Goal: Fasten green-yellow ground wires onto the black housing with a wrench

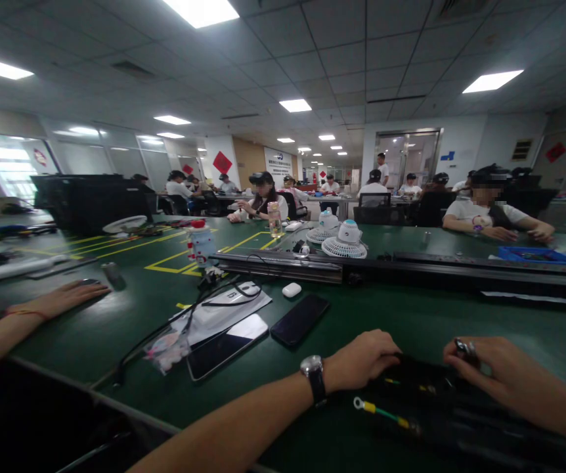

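My left hand (362, 360), with a watch on its wrist, rests on the green table at the lower centre right, its fingers curled down near some black material; what they hold, if anything, is hidden. To its right, my right hand (500, 368) has bent fingers around a small shiny metal piece (464, 348). Between and below both hands lie dark parts that are hard to make out. A green-yellow wire with a ring terminal (368, 406) sticks out of them, just under my left hand.
Two phones (228, 347) (300, 320), a white earbud case (291, 290) and papers with cables (224, 309) lie left of my hands. A long black rail (411, 270) crosses behind. Another person's hand (61, 297) is at the left; two white fans (345, 240) stand beyond the rail.
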`<action>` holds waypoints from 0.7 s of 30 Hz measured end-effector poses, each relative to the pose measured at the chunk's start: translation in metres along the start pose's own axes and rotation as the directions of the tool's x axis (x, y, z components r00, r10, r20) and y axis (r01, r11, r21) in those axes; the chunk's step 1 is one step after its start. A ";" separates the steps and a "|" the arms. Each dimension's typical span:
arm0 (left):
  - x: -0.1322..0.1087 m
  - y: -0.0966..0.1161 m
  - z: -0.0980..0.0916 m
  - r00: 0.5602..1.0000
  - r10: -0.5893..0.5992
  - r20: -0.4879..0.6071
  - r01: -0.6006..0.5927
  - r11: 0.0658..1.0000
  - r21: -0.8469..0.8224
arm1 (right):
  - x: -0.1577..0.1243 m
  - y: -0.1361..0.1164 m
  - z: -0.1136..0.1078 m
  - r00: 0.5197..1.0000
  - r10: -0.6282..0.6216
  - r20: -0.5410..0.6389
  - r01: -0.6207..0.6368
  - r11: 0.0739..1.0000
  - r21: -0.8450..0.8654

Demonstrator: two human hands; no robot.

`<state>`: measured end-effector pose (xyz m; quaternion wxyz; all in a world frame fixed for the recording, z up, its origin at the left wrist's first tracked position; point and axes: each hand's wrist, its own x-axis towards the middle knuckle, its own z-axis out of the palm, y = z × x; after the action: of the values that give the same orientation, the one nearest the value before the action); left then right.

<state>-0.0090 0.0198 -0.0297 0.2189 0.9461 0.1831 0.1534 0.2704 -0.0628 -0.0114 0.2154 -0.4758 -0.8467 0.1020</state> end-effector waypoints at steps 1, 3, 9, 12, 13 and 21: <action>0.000 0.000 0.001 1.000 0.000 -0.005 0.000 1.000 0.000 | 0.000 0.000 0.000 1.000 -0.001 -0.011 0.001 1.000 0.001; -0.001 0.000 0.003 1.000 -0.001 -0.013 0.001 1.000 -0.002 | 0.000 0.001 0.000 1.000 0.000 -0.023 0.001 1.000 0.007; 0.000 -0.002 0.006 1.000 -0.020 -0.024 0.020 1.000 -0.009 | 0.000 0.002 0.001 1.000 0.022 0.000 -0.022 1.000 0.009; 0.001 -0.003 0.005 1.000 -0.019 -0.018 0.019 1.000 -0.011 | -0.001 0.000 0.002 0.999 0.034 -0.010 -0.034 0.999 0.013; 0.001 -0.003 0.005 1.000 -0.016 -0.015 0.016 1.000 -0.012 | -0.001 -0.001 0.002 0.999 0.038 -0.018 -0.037 0.999 0.016; 0.000 -0.005 0.005 1.000 0.014 0.003 -0.014 1.000 -0.008 | -0.007 0.003 0.006 0.997 0.064 -0.051 -0.064 0.998 0.001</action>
<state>-0.0084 0.0223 -0.0365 0.2218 0.9468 0.1754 0.1540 0.2732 -0.0666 -0.0199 0.2336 -0.5050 -0.8253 0.0962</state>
